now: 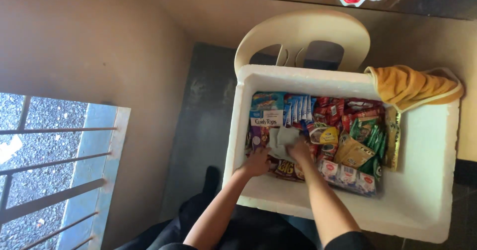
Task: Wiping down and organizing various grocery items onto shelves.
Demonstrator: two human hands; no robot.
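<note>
Both hands are down inside a big white foam box (258,190) that's packed with snack packets and sachets. The right hand (299,150) has its fingers closed around a grey cloth (282,139), which sits on top of the packets near the left middle of the box. The left hand (256,164) is just beside it, resting near the box's left wall on a purple packet (255,139); can't tell if those fingers are spread or curled, they're mostly hidden. Around the cloth there are blue sachets (297,108), red packets (330,110), green packets (366,130) and a row of white-and-red packs (348,174) along the near edge. A mustard-yellow cloth (412,86) hangs over the box's far right corner. Behind the box stands a cream plastic chair (303,31).
</note>
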